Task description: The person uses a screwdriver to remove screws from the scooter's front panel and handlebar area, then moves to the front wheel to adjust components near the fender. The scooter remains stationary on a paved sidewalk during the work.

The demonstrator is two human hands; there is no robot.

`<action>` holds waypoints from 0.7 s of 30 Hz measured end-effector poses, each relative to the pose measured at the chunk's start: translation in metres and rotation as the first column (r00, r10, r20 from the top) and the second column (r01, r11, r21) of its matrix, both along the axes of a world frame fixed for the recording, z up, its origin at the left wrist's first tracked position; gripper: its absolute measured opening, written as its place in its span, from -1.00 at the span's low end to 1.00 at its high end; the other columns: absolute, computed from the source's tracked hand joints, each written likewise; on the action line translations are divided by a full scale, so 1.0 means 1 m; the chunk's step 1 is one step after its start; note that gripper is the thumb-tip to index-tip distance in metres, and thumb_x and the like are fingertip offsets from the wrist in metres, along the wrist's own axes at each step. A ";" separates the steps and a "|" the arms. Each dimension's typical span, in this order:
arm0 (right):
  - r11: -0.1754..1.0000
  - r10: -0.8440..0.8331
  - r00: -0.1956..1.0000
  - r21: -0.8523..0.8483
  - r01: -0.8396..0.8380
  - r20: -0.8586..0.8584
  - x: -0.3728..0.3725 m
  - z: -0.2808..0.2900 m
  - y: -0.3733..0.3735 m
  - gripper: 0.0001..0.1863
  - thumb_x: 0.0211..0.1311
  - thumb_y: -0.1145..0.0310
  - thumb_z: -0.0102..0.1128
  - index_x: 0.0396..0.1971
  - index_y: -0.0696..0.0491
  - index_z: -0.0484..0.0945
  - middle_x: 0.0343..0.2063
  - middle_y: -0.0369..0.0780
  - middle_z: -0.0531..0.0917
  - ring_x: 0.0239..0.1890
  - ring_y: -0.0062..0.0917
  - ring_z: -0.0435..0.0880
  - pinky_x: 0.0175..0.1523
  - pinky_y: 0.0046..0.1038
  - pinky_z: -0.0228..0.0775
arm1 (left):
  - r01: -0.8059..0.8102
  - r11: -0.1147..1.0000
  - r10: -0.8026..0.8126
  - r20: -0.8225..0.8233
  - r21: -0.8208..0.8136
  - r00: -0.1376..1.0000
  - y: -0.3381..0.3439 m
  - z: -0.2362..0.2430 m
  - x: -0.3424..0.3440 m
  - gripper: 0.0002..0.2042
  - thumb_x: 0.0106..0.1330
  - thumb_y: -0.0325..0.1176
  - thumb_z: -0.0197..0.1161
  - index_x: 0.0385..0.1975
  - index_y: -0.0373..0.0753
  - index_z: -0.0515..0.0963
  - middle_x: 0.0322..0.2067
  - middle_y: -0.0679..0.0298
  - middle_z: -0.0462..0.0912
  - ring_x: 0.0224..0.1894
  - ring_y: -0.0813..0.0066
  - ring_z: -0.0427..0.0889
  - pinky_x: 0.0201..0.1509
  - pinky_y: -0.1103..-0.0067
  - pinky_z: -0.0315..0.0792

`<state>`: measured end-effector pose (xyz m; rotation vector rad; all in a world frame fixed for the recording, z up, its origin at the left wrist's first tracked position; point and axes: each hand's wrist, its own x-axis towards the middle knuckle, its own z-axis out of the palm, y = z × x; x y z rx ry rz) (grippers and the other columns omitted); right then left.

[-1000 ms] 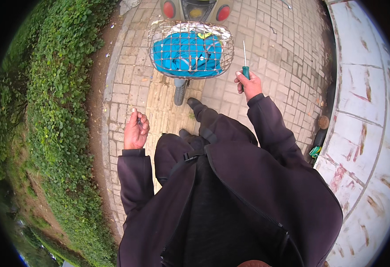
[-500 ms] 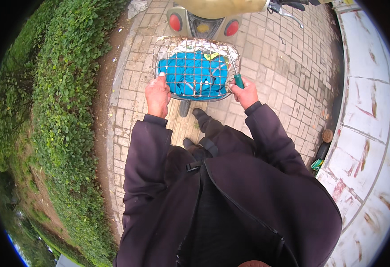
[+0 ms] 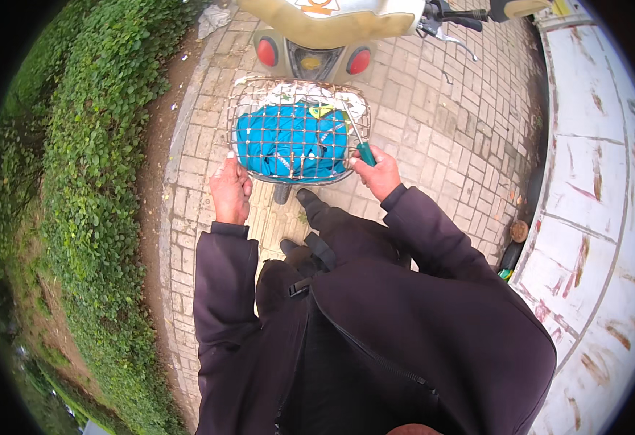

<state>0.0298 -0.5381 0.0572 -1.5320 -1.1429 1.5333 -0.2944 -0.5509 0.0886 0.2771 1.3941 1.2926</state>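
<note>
A wire basket [image 3: 288,178], its bars stained brown, stands in front of me below the scooter's red lights. Inside, under the mesh, lies a bunched blue cloth [image 3: 259,138]. My right hand [image 3: 379,172] is closed around the green handle of a screwdriver [image 3: 366,152] at the basket's right edge. The metal shaft points up and slightly left, along the basket's right side. My left hand [image 3: 231,190] is beside the lower left corner of the basket, fingers curled in and thumb pointing up. What these fingers hold, if anything, is hidden.
A tan scooter [image 3: 317,32] stands just beyond the basket, its brake lever [image 3: 456,45] at upper right. Paving bricks [image 3: 433,145] cover the ground. A hedge [image 3: 92,181] runs along the left, a stained white panel [image 3: 578,174] along the right.
The scooter and basket sit lower and further left in the picture. My left hand has slid down and outward relative to the basket's edge. The screwdriver remains in my right hand.
</note>
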 end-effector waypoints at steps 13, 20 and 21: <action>0.958 0.275 0.960 -0.062 -0.278 -0.051 -0.017 0.064 -0.040 -0.78 0.34 0.32 0.34 -0.14 0.14 0.63 -0.58 -0.39 0.52 -0.67 -0.76 0.40 -0.58 -0.60 0.20 | -0.476 0.879 0.402 0.509 0.016 0.761 -0.255 -0.054 -0.081 -0.80 0.54 -0.45 0.11 0.02 -0.43 0.52 -0.07 0.08 0.64 0.10 0.16 0.65 0.19 0.41 0.61; 0.882 0.458 0.885 -0.086 -0.464 -0.087 -0.079 0.068 -0.068 -0.81 0.36 0.32 0.34 -0.18 0.11 0.61 -0.58 -0.38 0.52 -0.67 -0.75 0.41 -0.59 -0.59 0.21 | -0.698 0.715 0.621 0.428 0.033 0.657 -0.379 -0.053 -0.090 -0.70 0.51 -0.62 0.02 0.18 -0.60 0.41 0.08 -0.07 0.59 0.19 0.08 0.60 0.45 0.33 0.47; 0.872 0.470 0.876 -0.097 -0.480 -0.105 -0.088 0.069 -0.072 -0.81 0.36 0.32 0.33 -0.18 0.11 0.61 -0.58 -0.38 0.53 -0.67 -0.75 0.41 -0.59 -0.59 0.21 | -0.717 0.695 0.629 0.442 0.049 0.639 -0.391 -0.051 -0.092 -0.68 0.51 -0.63 0.01 0.20 -0.61 0.40 0.09 -0.08 0.58 0.20 0.08 0.59 0.46 0.34 0.46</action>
